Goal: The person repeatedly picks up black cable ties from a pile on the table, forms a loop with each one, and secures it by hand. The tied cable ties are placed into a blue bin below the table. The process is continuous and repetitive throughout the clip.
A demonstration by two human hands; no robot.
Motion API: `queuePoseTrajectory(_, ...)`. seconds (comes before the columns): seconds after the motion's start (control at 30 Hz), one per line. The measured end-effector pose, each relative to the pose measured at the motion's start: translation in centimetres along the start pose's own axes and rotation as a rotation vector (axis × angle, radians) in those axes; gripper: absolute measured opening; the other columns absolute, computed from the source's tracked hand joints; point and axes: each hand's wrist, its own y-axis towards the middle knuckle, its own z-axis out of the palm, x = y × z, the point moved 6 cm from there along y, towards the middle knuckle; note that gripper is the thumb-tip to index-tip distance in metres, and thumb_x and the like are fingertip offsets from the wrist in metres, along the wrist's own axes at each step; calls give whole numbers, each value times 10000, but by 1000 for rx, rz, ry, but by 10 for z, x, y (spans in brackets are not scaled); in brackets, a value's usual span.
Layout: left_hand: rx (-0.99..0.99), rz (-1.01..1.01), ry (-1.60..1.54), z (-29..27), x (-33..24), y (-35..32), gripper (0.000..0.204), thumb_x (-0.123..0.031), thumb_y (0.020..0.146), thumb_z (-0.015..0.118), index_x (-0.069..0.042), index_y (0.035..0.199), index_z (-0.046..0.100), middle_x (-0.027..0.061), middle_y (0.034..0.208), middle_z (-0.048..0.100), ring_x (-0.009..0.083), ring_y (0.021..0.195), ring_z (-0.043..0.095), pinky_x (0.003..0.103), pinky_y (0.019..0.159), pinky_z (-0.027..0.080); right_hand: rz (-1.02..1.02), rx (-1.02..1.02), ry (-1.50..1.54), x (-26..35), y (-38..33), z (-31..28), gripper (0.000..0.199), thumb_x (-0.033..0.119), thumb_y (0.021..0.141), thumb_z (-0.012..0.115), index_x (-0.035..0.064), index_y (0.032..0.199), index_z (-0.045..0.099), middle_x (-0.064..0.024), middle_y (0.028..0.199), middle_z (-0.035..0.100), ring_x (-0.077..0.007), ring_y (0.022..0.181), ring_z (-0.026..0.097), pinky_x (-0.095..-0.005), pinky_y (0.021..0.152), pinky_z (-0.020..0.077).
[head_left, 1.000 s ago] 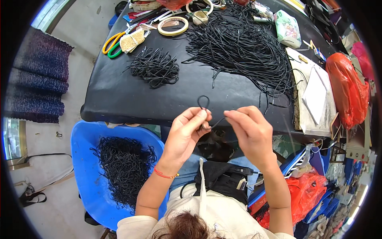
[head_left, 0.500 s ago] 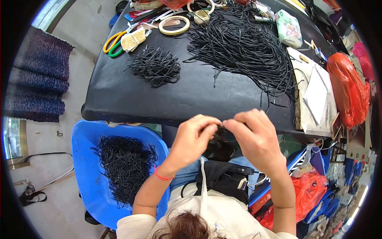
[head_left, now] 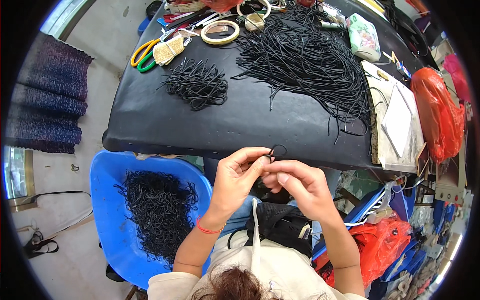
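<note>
A short black cord (head_left: pixel 270 156) is bent into a small loop that sticks up at my fingertips, just in front of the table edge. My left hand (head_left: pixel 234 177) pinches it between thumb and forefinger. Against those fingertips, my right hand (head_left: pixel 305 186) is closed at the lower part of the same cord; its fingers mostly hide that part. Beyond my hands, a small bundle of black cords (head_left: pixel 196 84) lies on the black table (head_left: pixel 240 120). A much larger heap of long black cords (head_left: pixel 305 65) spreads to its right.
A blue tub (head_left: pixel 106 200) of looped black cords stands at lower left. Scissors (head_left: pixel 142 54) and a tape roll (head_left: pixel 220 32) lie at the table's far left. A pale board (head_left: pixel 395 125) and red plastic bags (head_left: pixel 436 115) are on the right.
My right hand has come down and left, its fingers now against the left hand's. A black cord loop now stands up above my fingertips. My left hand has barely moved.
</note>
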Motion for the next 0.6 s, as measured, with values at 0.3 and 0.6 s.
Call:
queuePoseTrajectory(0.3, -114, 17, -153, 10, 2, -4, 161, 2, 830, 597, 25, 989, 589, 82, 887, 625, 95, 797, 594, 214, 712, 489, -69, -279, -216, 9, 2, -6, 92, 54, 825, 621, -21, 805, 572, -29, 669, 619, -43, 596, 561, -182, 523, 442)
queuePoseTrajectory(0.6, -229, 334, 261, 10, -9, -9, 218, 39, 782, 625, 25, 991, 567, 87, 888, 628, 104, 825, 594, 224, 771, 475, -61, -382, -174, -1, 7, -4, 150, 82, 791, 669, -10, 756, 556, 2, 618, 567, -17, 530, 490, -168, 472, 396)
